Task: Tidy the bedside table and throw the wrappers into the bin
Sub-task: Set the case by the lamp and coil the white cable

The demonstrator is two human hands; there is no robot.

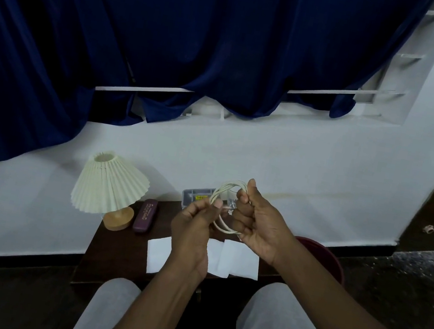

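Mostly the head view is dim, and much of it sits behind the hands. At centre frame the right grip [254, 223] has its fingers curled round a coiled white cable [225, 188]. The left grip [193, 227] pinches a strand of the same coil between thumb and fingertips. The coil is raised above the dark bench [119, 251], not resting on it, and its ends cannot be made out.

Below the hands, white wrappers [241, 258] lie flat on the bench, the middle one half covered by the left wrist. A grey box [197, 194] at the bench's back edge is partly hidden by the coil, its contents unclear. The red bin [321, 255], right of the bench, shows only rim and side past the right forearm.

Bare bench shows along the left and front edges. A pleated lamp [111, 183] and a purple case [145, 217] stand at its left rear, and grey-trousered knees [108, 313] crowd the lower frame.
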